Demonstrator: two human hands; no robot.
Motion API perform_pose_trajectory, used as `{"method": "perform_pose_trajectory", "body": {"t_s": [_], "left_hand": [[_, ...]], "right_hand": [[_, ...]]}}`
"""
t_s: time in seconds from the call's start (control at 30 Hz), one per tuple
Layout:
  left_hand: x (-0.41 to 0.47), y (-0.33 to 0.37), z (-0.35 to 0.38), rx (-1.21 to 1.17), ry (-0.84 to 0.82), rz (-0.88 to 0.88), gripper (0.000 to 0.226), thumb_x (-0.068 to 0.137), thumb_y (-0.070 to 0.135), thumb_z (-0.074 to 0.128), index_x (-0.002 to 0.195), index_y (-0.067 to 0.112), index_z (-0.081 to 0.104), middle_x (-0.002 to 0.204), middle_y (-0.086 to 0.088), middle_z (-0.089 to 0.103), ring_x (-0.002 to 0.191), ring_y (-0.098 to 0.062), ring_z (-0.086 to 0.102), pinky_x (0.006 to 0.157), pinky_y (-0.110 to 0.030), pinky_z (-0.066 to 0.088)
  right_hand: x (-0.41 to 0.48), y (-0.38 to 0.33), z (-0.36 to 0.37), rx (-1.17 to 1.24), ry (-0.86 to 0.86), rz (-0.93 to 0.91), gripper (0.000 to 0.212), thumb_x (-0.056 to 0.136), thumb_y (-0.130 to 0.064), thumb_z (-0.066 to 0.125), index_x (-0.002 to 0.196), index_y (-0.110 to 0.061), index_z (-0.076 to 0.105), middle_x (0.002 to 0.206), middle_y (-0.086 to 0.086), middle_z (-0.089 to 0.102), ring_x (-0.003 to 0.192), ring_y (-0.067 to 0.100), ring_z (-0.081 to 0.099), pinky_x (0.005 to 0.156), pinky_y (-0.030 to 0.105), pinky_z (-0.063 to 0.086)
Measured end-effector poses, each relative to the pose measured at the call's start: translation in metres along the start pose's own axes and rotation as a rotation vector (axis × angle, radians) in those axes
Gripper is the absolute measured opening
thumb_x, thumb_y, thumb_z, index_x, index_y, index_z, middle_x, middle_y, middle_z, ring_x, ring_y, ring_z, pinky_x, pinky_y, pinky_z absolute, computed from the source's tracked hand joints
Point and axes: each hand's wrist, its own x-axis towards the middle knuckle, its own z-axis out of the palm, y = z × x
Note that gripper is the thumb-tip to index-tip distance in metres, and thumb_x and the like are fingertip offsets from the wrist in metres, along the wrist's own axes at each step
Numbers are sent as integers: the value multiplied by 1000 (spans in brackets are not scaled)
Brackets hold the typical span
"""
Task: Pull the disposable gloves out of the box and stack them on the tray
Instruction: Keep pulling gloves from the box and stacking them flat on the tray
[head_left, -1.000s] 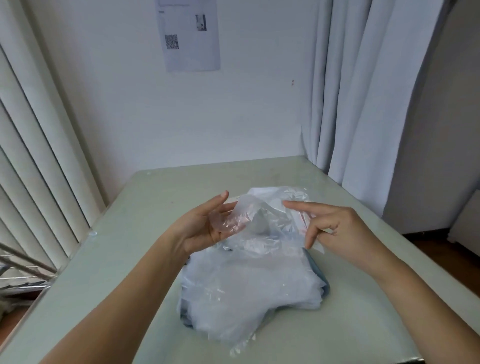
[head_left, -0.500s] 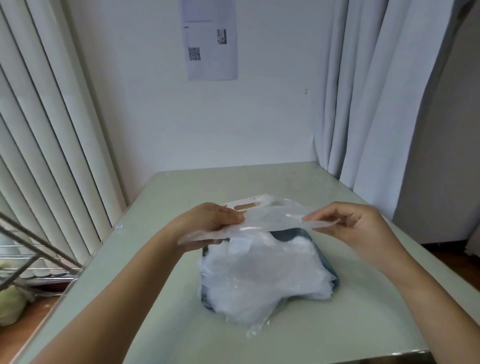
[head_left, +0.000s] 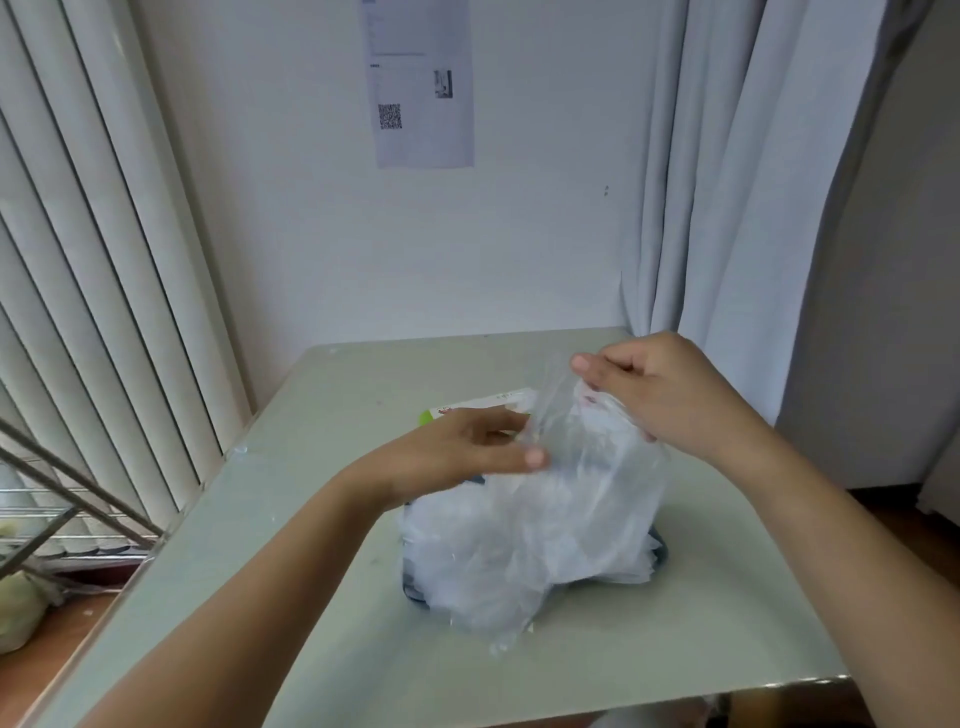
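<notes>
Vertical blinds (head_left: 78, 260) stand close along the left edge of the table (head_left: 291, 545), and a broad strip of bare tabletop lies between that edge and the work. The left hand (head_left: 467, 447) reaches across it, fingers and thumb at the left edge of a clear glove (head_left: 556, 415); blur hides whether they pinch it. Just behind that hand the box (head_left: 488, 401) shows a white and green corner. The glove hangs over the pile of gloves (head_left: 519, 545), which spills past the rim of the dark tray (head_left: 660, 552) at mid-table. The right hand (head_left: 660, 395) pinches the glove's top with curled fingers, near the curtain (head_left: 727, 182) by the right edge.
</notes>
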Motion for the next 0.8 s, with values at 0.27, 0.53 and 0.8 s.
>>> {"method": "perform_pose_trajectory", "body": {"t_s": [0.27, 0.53, 0.8], "left_hand": [[-6, -14, -12, -98, 198, 17, 29, 77, 30, 78, 84, 2, 72, 79, -14, 67, 73, -25, 60, 71, -27, 45], [-5, -27, -26, -458, 147, -59, 21, 78, 20, 73, 88, 1, 70, 83, -14, 63, 71, -20, 59, 66, -22, 52], [18, -40, -22, -360, 268, -183, 7, 88, 6, 65, 81, 5, 63, 58, -2, 58, 45, -7, 56, 46, -16, 47]], "right_hand": [[-3, 5, -24, 80, 107, 111, 37, 97, -34, 51, 76, -12, 72, 41, 7, 45, 36, 11, 40, 42, 15, 40], [-32, 48, 1, 146, 12, 285, 36, 100, -30, 45, 82, -11, 70, 33, -3, 41, 34, 12, 39, 55, 29, 38], [-39, 84, 36, 180, 40, 260, 26, 98, -23, 48, 85, -10, 66, 38, 4, 48, 41, 13, 47, 56, 23, 40]]}}
